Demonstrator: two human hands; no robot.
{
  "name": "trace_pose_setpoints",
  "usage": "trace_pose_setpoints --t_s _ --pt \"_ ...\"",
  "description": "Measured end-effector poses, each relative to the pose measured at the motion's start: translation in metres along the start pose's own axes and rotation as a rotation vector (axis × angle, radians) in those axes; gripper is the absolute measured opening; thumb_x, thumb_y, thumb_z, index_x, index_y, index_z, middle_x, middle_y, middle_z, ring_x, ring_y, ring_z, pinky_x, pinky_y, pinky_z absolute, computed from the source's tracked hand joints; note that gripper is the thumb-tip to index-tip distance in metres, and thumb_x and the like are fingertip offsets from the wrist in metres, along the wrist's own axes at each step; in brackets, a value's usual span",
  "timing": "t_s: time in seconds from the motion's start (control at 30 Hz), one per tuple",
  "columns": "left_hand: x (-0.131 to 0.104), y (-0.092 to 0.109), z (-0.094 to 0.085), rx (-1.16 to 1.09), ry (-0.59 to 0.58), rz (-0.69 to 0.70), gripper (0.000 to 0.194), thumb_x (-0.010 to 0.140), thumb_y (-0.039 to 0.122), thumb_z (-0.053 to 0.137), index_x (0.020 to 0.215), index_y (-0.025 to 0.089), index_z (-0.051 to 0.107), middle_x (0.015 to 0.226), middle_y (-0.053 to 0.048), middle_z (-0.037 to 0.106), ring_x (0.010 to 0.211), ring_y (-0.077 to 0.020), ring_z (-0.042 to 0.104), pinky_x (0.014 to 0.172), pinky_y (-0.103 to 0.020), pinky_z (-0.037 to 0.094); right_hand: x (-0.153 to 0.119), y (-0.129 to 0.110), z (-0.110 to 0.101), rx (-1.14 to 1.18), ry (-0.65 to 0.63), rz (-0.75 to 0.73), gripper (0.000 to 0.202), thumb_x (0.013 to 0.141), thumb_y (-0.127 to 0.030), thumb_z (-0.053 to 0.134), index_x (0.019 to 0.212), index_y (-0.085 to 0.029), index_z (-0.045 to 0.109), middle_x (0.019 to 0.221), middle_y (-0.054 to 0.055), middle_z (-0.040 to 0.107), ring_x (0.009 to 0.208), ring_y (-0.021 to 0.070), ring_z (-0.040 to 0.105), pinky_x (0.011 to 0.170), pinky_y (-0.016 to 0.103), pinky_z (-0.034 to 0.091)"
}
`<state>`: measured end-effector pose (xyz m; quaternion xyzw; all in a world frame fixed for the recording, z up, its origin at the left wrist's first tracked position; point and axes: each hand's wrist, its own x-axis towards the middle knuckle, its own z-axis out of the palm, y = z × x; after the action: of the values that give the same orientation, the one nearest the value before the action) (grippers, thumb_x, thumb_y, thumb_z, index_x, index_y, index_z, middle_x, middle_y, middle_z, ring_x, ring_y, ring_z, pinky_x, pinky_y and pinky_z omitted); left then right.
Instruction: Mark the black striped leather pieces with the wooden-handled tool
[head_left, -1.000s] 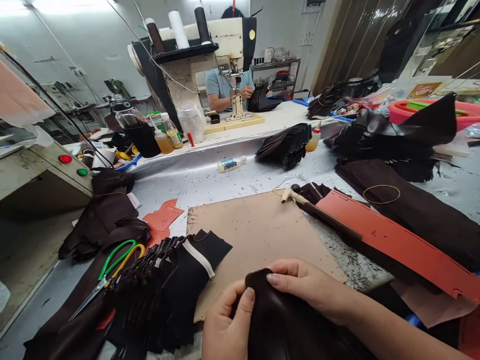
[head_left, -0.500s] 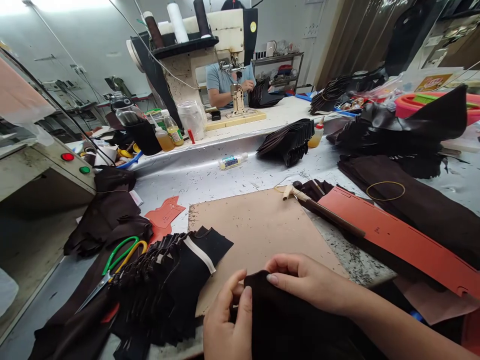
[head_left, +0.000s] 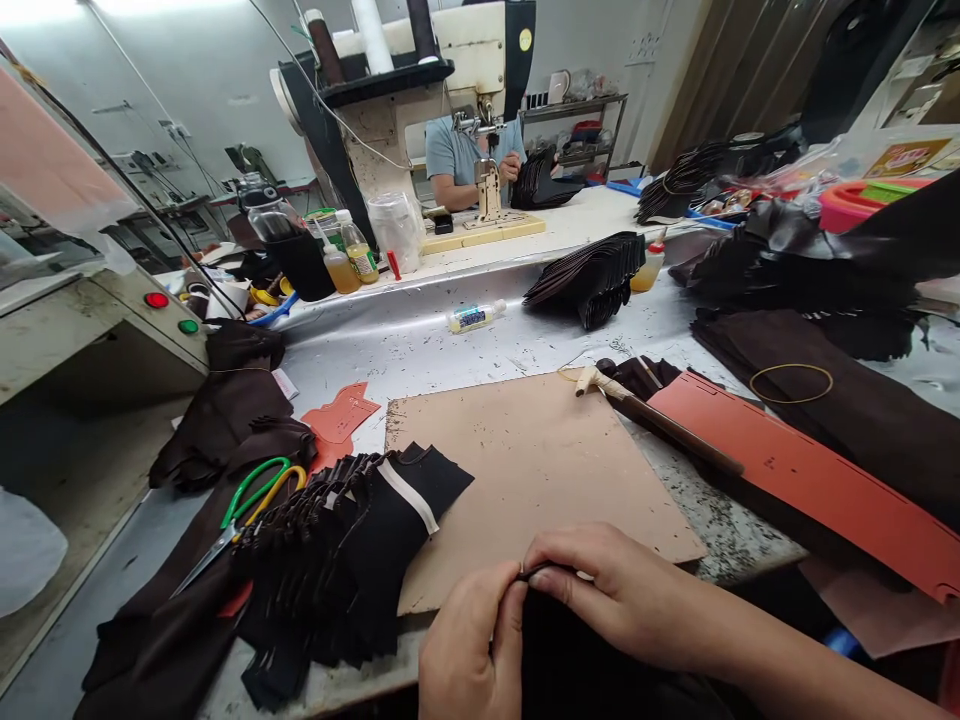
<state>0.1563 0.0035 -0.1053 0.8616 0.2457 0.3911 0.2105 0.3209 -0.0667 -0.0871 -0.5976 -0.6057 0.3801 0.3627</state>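
Low in the middle of the head view, my left hand (head_left: 472, 640) and my right hand (head_left: 607, 590) pinch the top edge of a dark leather piece (head_left: 577, 650), fingertips almost touching. The rest of that piece hangs below them against a dark background, and its outline is hard to make out. Just beyond lies a tan cutting board (head_left: 510, 470). To the left, a fanned pile of dark cut pieces (head_left: 352, 570), the top one with a white strip (head_left: 409, 495), overlaps the board. Scissors (head_left: 251, 505) with green and yellow handles rest beside the pile.
A hammer (head_left: 660, 420) and a long red template (head_left: 795, 470) lie at the right. Behind stand a sewing machine (head_left: 405, 100), glue bottles (head_left: 360, 250) and a stack of dark pieces (head_left: 589, 280). A co-worker in a blue shirt (head_left: 454, 155) handles dark pieces there.
My fingers have drawn together along the leather's edge, the left ones closing into a pinch next to the right. The view has shifted slightly, so the bench appears further right.
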Motion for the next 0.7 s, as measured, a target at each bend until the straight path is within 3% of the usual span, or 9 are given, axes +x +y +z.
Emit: trace_pose_setpoints --t_s 0.17,0.4,0.5,0.57,0.7 --pt "0.0 -0.003 -0.002 0.103 -0.045 0.17 0.022 0.097 0.018 0.043 0.096 0.015 0.065 0.077 -0.004 0.07 0.068 -0.0119 0.068 0.066 -0.016 0.054 -0.003 -0.003 0.002 0.019 0.023 -0.024 0.02 0.095 -0.023 0.047 0.091 -0.018 0.065 0.084 0.003 0.069 0.076 0.0162 0.062 0.07 0.024 0.044" --pt "0.007 0.0 -0.007 0.05 -0.141 0.173 0.017 0.089 0.01 0.044 0.082 0.019 0.058 0.062 0.0 0.058 0.054 -0.0119 0.057 0.052 -0.02 0.046 -0.006 -0.006 0.003 -0.007 0.053 -0.041 0.02 0.095 -0.023 0.046 0.09 -0.019 0.066 0.084 0.004 0.068 0.077 0.0175 0.062 0.071 0.026 0.044" --pt "0.013 0.0 -0.011 -0.054 -0.24 0.025 0.019 0.088 0.015 0.047 0.072 0.02 0.056 0.057 0.002 0.054 0.05 -0.0101 0.053 0.048 -0.018 0.042 -0.005 -0.007 0.003 0.074 0.046 0.027 0.021 0.095 -0.028 0.048 0.088 -0.019 0.066 0.081 0.002 0.067 0.075 0.017 0.06 0.069 0.025 0.043" --pt "0.018 -0.003 -0.016 -0.16 -0.292 -0.162 0.026 0.09 0.024 0.048 0.067 0.02 0.057 0.057 0.002 0.054 0.05 -0.01 0.053 0.048 -0.018 0.042 -0.002 -0.005 0.004 0.19 0.054 0.097 0.023 0.095 -0.033 0.05 0.085 -0.019 0.065 0.076 0.0 0.064 0.071 0.0161 0.058 0.065 0.025 0.042" --pt "0.028 -0.009 -0.029 -0.403 -0.391 -0.556 0.033 0.09 0.044 0.046 0.081 0.021 0.067 0.07 -0.003 0.065 0.063 -0.0158 0.062 0.055 -0.022 0.049 0.006 0.0 0.005 0.402 0.02 0.219 0.028 0.093 -0.042 0.052 0.085 -0.018 0.064 0.074 -0.001 0.06 0.07 0.0151 0.052 0.063 0.024 0.041"
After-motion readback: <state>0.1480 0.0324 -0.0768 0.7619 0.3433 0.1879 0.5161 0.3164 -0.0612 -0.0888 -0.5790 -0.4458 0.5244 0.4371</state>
